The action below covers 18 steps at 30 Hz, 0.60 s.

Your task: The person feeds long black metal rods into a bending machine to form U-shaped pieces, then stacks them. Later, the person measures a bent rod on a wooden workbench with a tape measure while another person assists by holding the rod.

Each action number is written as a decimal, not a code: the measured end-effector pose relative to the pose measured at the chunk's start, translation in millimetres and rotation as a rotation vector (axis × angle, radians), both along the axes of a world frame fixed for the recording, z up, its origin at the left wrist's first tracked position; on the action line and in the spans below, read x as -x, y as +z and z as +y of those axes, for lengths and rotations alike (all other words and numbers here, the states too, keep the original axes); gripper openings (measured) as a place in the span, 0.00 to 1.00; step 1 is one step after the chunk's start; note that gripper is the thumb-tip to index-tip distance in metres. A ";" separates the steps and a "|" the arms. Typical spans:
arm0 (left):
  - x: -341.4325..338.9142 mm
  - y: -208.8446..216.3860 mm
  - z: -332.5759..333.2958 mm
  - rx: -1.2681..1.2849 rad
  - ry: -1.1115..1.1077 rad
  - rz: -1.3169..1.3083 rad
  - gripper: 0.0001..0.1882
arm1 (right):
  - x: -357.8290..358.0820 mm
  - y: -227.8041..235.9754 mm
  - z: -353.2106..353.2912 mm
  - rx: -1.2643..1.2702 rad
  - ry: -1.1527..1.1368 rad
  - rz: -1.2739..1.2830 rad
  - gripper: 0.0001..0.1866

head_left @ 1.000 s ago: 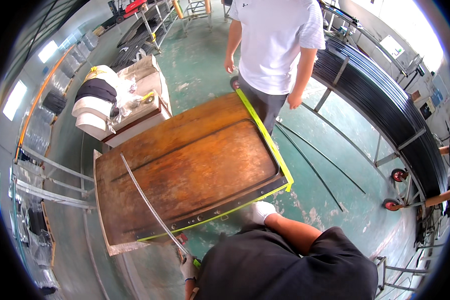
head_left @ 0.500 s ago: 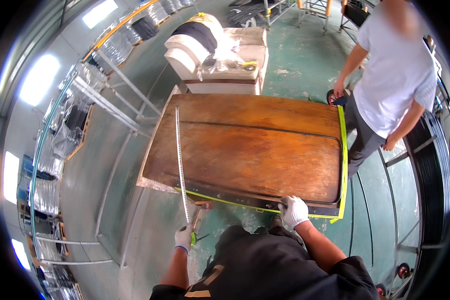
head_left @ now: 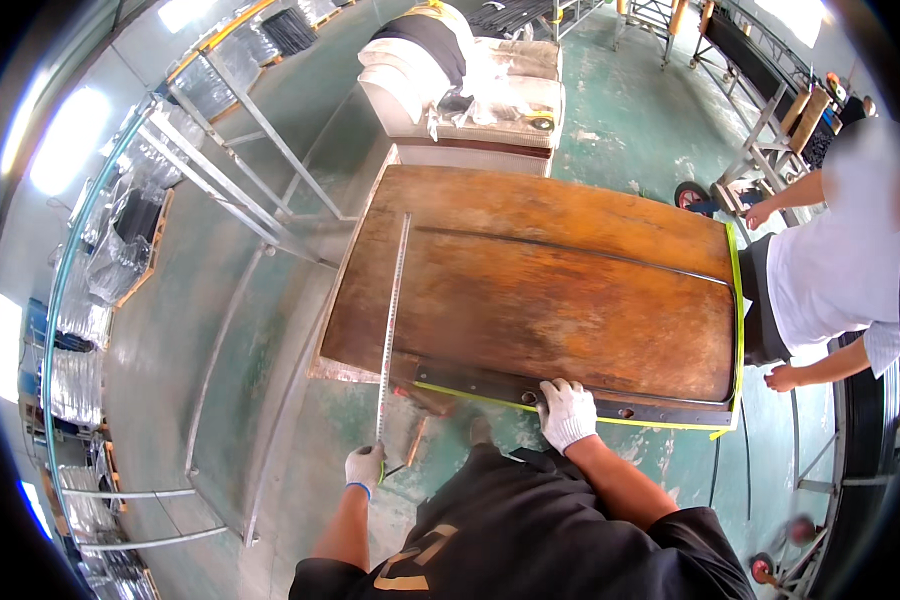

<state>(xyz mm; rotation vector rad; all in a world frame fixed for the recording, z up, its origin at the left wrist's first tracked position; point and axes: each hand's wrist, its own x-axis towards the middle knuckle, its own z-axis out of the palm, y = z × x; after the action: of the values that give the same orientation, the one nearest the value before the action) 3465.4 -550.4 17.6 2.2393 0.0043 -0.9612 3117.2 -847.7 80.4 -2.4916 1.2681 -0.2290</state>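
Note:
My left hand [head_left: 364, 466], in a white glove with a blue cuff edge, is closed around a tape measure whose case is mostly hidden. Its pale blade [head_left: 392, 325] stretches away from me across the left part of a worn brown wooden tabletop [head_left: 550, 300]. My right hand [head_left: 568, 415], also gloved, grips the dark bar [head_left: 470, 386] with round holes along the table's near edge; its fingers curl over the top. A thin black strip [head_left: 570, 256] runs lengthwise over the wood. Yellow-green edging [head_left: 738, 300] lines the right side and part of the near side.
A person in a white shirt [head_left: 835, 275] stands at the table's right end. Behind the table is a padded cream block [head_left: 510, 95] with plastic on it. Metal frames [head_left: 240, 215] stand left, wrapped pallets [head_left: 120, 250] beyond them. A wheeled rack [head_left: 760, 170] is at far right.
My view has shifted, so the table sits farther right. My right hand has slid left along the bar. The other person has turned and moved right. The tape blade remains extended.

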 end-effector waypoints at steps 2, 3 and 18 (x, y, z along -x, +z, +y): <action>-17.3 -4.7 6.7 -0.032 -0.038 -0.005 0.22 | -5.5 2.4 8.9 -0.007 -0.058 0.033 0.23; -30.7 -4.2 5.8 -0.055 -0.075 -0.025 0.22 | -8.1 2.2 9.8 0.015 -0.082 0.040 0.25; -63.7 0.6 12.2 -0.172 -0.157 -0.037 0.24 | -16.5 -17.0 24.6 0.000 -0.217 0.174 0.37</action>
<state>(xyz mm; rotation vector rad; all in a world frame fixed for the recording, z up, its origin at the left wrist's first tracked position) 3529.0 -538.2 18.2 2.4447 -0.1104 -1.0359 3133.6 -823.1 63.4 -2.4164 1.6100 -0.0644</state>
